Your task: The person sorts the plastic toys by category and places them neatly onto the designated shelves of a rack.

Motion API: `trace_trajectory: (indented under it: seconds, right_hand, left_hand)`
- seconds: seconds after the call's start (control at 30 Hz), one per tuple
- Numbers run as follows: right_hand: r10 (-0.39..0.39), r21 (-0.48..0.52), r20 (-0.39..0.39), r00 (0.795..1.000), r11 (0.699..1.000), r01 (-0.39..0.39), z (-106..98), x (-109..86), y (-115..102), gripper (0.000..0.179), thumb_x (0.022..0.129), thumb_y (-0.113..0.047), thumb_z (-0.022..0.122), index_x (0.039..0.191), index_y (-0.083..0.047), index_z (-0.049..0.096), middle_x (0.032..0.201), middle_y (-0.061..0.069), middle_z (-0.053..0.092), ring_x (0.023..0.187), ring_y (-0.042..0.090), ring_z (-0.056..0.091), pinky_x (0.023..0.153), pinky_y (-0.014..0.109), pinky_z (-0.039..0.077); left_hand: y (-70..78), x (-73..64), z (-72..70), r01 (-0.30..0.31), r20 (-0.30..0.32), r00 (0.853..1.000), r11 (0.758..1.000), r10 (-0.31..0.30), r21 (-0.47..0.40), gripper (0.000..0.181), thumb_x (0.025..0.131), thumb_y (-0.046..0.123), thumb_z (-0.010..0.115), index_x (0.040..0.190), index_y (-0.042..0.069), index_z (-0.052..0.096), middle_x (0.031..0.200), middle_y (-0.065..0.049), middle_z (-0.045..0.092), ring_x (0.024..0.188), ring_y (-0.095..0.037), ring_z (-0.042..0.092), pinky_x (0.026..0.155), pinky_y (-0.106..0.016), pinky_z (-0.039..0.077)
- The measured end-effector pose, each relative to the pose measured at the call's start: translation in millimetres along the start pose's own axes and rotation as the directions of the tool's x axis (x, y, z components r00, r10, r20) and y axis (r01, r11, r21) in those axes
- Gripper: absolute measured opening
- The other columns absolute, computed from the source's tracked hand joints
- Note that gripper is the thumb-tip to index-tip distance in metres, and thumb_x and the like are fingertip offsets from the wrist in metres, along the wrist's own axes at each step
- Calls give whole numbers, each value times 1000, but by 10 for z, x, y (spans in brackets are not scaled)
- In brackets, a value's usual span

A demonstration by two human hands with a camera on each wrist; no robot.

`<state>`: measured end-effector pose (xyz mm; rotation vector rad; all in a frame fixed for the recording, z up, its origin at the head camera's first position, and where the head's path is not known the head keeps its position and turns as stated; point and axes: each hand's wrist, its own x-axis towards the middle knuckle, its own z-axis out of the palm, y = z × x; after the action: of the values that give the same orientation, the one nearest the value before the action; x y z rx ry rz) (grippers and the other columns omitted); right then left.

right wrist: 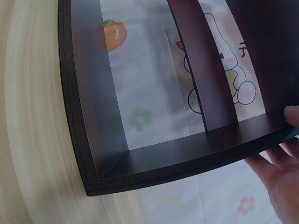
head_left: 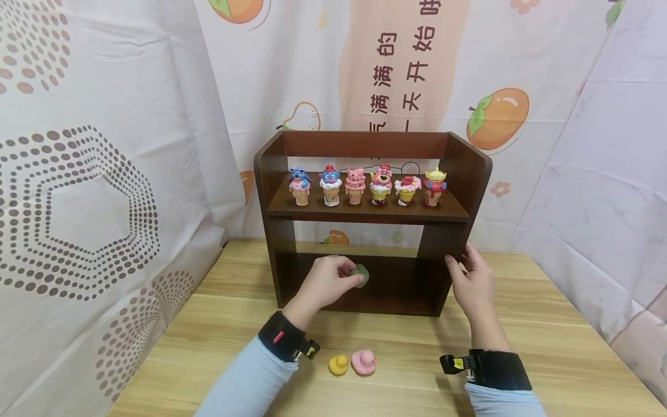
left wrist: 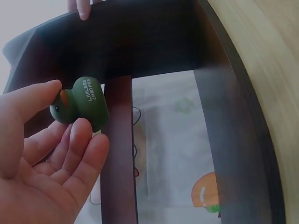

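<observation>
My left hand (head_left: 328, 282) pinches a small dark green toy duck (head_left: 361, 275) in front of the lower opening of a dark brown wooden shelf (head_left: 359, 215). The left wrist view shows the green duck (left wrist: 91, 105) tipped on its side, with its orange beak and pale lettering, between thumb and fingers. On the shelf's right side panel my right hand (head_left: 474, 285) has a grip. In the right wrist view, the thumb (right wrist: 292, 115) lies on the panel's inner side and the fingers are outside. Nearer me, a yellow duck (head_left: 339, 365) and a pink duck (head_left: 363, 362) sit on the table.
Several ice-cream-cone figurines, including a pink one (head_left: 355, 186), stand in a row on the upper board. The shelf stands on a light wood table (head_left: 208, 341), before a printed curtain (head_left: 323, 63).
</observation>
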<state>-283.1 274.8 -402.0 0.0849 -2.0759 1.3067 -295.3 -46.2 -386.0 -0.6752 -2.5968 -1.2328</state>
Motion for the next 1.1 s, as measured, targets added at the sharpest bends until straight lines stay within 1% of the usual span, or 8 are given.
trace_trajectory:
  seconds: [0.2,0.3,0.53,0.67,0.73,0.87,0.93,1.1]
  right_hand:
    - [-9,11,3,1000,1000,9,-5,-4,-14,50,98,-10,69,147,-13,56,136,12,63,124,31,60,84,10,48]
    - [-11,13,4,1000,1000,11,-4,-3,-9,50,98,-9,68,147,-12,56,136,14,63,124,33,60,84,10,48]
    - [-14,-10,0,1000,1000,14,1,-4,3,48,99,-11,68,145,-11,57,135,16,64,123,33,61,84,10,48]
    - [-6,-41,0,1000,999,6,3,-8,2,48,99,-14,67,146,-12,56,136,14,64,124,32,61,86,13,50]
    - [-6,-40,2,1000,999,6,2,-3,0,48,100,-14,67,147,-13,56,136,13,63,125,31,60,88,15,50]
    - [-18,-23,5,1000,1000,18,-4,13,-1,49,99,-14,67,147,-15,56,137,12,63,125,31,60,87,14,50]
    - [-26,-16,5,1000,1000,26,-7,17,-1,49,99,-13,68,147,-15,56,137,13,63,125,31,60,86,12,49]
    - [-22,-20,5,1000,1000,22,-12,4,-4,49,99,-12,68,146,-14,56,137,12,62,125,31,60,86,12,49]
  left_hand:
    - [45,118,34,35,38,999,999,-36,14,23,89,34,79,99,13,77,80,7,65,73,-11,60,62,-27,51]
    - [56,173,67,46,61,997,999,-47,20,25,89,34,79,100,11,77,81,6,66,74,-12,60,63,-28,51]
    - [53,302,181,34,98,994,997,-41,74,30,90,36,78,102,8,78,90,3,70,78,-11,62,69,-28,53]
    - [62,360,251,38,113,992,994,-49,98,32,89,37,78,103,8,78,91,1,71,79,-11,62,69,-28,53]
    - [71,391,291,42,124,991,992,-56,117,31,90,37,78,102,8,78,90,2,71,78,-10,62,69,-27,52]
    - [89,450,362,43,145,987,989,-63,142,28,91,37,77,98,9,78,85,5,69,74,-10,61,65,-26,51]
    - [97,476,391,42,156,986,988,-66,152,27,91,35,77,95,9,77,80,6,68,70,-10,59,62,-26,49]
    - [100,531,465,46,176,981,980,-81,192,26,91,34,77,86,9,76,71,6,64,62,-12,56,55,-26,46]
